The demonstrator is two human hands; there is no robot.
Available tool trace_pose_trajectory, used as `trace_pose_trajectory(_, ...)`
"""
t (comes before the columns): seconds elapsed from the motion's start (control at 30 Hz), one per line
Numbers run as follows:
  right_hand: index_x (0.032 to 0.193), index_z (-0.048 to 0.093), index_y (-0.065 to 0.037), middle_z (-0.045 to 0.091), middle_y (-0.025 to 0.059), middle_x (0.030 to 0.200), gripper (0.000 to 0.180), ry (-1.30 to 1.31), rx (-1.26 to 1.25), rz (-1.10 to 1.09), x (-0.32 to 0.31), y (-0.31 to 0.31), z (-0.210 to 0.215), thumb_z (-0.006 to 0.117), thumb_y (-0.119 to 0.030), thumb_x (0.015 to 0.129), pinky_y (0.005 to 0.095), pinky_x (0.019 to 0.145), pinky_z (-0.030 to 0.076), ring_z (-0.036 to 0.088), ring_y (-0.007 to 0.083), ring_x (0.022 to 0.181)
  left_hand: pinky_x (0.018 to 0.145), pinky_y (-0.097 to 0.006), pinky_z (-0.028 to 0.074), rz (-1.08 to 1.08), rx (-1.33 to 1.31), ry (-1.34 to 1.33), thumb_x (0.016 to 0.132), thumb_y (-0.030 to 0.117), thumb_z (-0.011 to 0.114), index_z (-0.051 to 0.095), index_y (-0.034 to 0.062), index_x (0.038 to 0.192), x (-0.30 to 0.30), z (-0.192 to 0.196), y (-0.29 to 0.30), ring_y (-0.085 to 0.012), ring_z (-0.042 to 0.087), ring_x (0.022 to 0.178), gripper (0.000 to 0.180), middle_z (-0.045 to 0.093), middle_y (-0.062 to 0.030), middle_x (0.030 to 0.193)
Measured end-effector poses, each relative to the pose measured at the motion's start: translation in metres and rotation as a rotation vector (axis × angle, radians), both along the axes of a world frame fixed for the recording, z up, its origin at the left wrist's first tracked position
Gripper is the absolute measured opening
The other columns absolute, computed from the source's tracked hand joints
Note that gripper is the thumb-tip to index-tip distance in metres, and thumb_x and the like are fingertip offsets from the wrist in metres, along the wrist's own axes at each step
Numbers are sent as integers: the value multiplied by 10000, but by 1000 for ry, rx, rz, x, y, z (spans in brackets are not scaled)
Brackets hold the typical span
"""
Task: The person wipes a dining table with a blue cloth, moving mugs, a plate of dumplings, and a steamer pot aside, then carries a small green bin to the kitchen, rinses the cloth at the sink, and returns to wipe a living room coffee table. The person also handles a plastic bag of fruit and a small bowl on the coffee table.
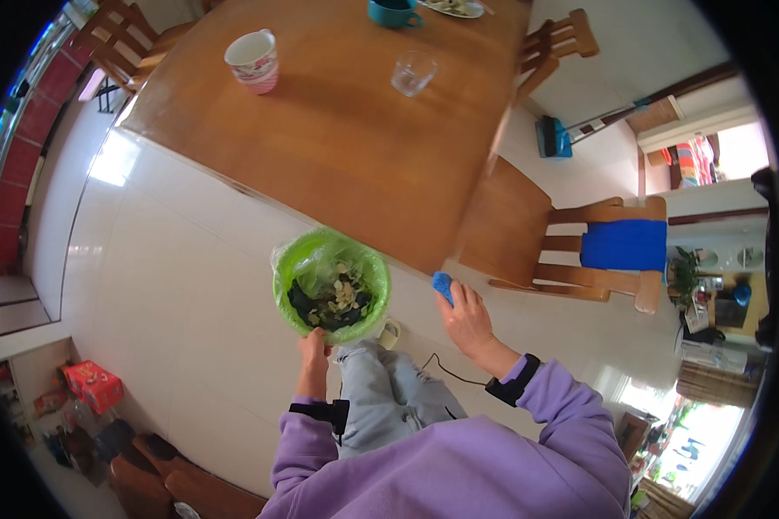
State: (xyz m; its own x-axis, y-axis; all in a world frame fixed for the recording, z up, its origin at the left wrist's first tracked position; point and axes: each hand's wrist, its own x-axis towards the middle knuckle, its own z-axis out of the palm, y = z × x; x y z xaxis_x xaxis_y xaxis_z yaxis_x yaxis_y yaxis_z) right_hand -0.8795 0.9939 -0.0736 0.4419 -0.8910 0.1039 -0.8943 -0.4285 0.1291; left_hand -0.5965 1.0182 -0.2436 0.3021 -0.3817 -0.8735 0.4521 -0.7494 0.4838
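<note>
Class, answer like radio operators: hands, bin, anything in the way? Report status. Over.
Left hand gripping green bin at near rim. Pale scraps inside. Right hand holding blue sponge or cloth. Possible obstacles near right hand: table corner, wooden chair.

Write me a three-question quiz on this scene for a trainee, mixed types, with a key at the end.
1. Multiple choice: what does the left hand hold?
A) a round teal mug
B) the edge of a round, bright-green, bag-lined bin
C) a blue long-handled dustpan

2. True or false: on the brown wooden table, the clear glass tumbler stands to the right of the white-and-pink patterned cup.

3. Fill in the blank: the small, soft-looking bundle in the right hand is ____ in colour.

Key: 1. B; 2. True; 3. blue
</note>
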Motion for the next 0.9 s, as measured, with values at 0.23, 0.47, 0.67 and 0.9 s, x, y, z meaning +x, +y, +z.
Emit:
trace_pose_trajectory(0.23,1198,537,-101,533,143,972,350,-828,309,-372,-51,0,18,524,-27,856,343,773,471,554,288,856,350,-299,308,-54,-80,5,705,71,550,504,-45,795,-22,-7,33,-172,420,382,154,472,-86,578)
trace_pose_trajectory(0.47,1339,390,-111,554,218,1131,487,-949,10,-338,17,-23,-43,530,-81,874,334,791,447,569,326,964,337,-294,286,-167,-32,50,700,39,546,518,-44,788,-38,-9,52,-170,404,359,124,474,-92,566)
trace_pose_trajectory(0.67,1364,334,-66,591,115,1067,488,-1713,482,-671,17,75,-59,504,-86,907,282,798,429,580,208,937,354,-300,327,-398,35,11,734,69,564,528,-38,821,-35,-5,58,-206,471,403,142,521,-132,612)
trace_pose_trajectory(0.9,1382,268,-106,546,94,1022,520,-2500,157,-653,-39,-30,-17,451,-140,897,373,772,474,552,213,918,360,-307,340,-550,-32,-11,733,91,575,536,-51,845,-25,5,54,-207,490,431,185,540,-132,637)
